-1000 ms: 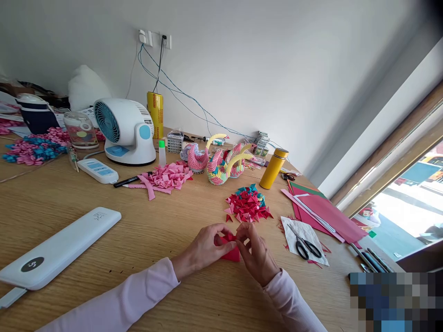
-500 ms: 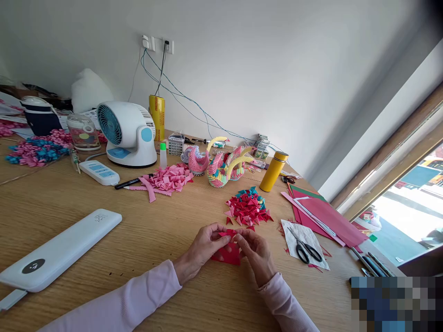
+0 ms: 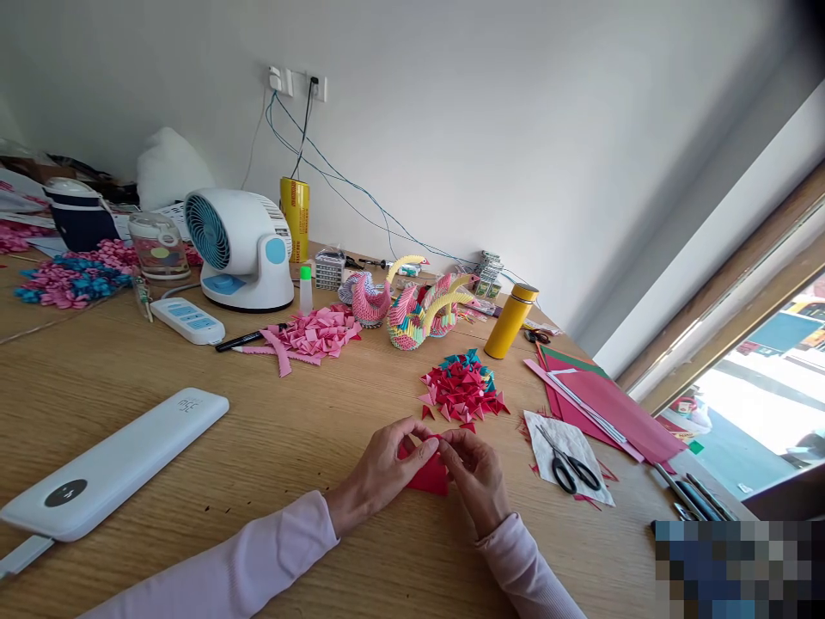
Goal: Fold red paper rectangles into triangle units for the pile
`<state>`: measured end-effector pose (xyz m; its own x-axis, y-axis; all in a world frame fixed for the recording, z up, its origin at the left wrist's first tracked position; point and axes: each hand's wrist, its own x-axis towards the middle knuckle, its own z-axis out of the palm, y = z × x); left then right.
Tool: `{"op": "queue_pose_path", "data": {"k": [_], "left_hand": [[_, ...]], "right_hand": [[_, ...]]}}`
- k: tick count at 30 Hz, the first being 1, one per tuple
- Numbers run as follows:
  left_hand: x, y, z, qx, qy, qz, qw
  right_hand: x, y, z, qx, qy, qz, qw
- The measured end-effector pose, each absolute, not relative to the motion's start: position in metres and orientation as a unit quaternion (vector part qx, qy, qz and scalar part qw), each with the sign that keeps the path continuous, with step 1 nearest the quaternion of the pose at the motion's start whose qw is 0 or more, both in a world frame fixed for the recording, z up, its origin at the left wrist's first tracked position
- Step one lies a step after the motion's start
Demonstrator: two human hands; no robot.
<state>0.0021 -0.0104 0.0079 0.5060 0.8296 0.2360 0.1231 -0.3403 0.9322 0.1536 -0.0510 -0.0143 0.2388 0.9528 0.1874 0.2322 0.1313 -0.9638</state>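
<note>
Between my two hands, close above the table, is a small piece of red paper (image 3: pixel 436 438), mostly covered by the fingers. My left hand (image 3: pixel 394 460) pinches its left side with thumb and fingertips. On the other side, my right hand (image 3: pixel 475 471) grips it the same way, the fingertips of both hands nearly meeting. Below them lies more red paper (image 3: pixel 430 479), partly hidden by the left hand. Just beyond the hands sits a pile of folded paper triangles (image 3: pixel 461 389) in red, pink and teal.
Black-handled scissors (image 3: pixel 567 460) rest on a white tissue (image 3: pixel 596 490) at the right, near coloured paper sheets (image 3: pixel 619 413). Behind stand a yellow flask (image 3: pixel 511 321), paper swans (image 3: pixel 412 318) and a fan (image 3: pixel 241 249). Pink paper pieces (image 3: pixel 322 333) and a white power bank (image 3: pixel 122 460) lie leftward.
The red paper in my fingers shows less than before and looks folded smaller. My fingertips have drawn closer together; the surrounding things stay put.
</note>
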Motion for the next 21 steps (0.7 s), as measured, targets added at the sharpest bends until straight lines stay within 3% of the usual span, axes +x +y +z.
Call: {"op": "queue_pose_path", "data": {"k": [7,16,21], "left_hand": [[0.001,-0.004,0.001,0.782,0.339,0.378,0.362],[-0.001,-0.004,-0.003,0.846,0.308,0.372,0.228],[-0.004,-0.007,0.003,0.854,0.296,0.361,0.228]], "right_hand": [[0.15,-0.053,-0.013,-0.567,-0.542,0.325,0.529],[0.146,-0.054,-0.009,-0.535,-0.452,0.415,0.581],[0.145,-0.054,-0.012,-0.527,-0.454,0.414,0.588]]}}
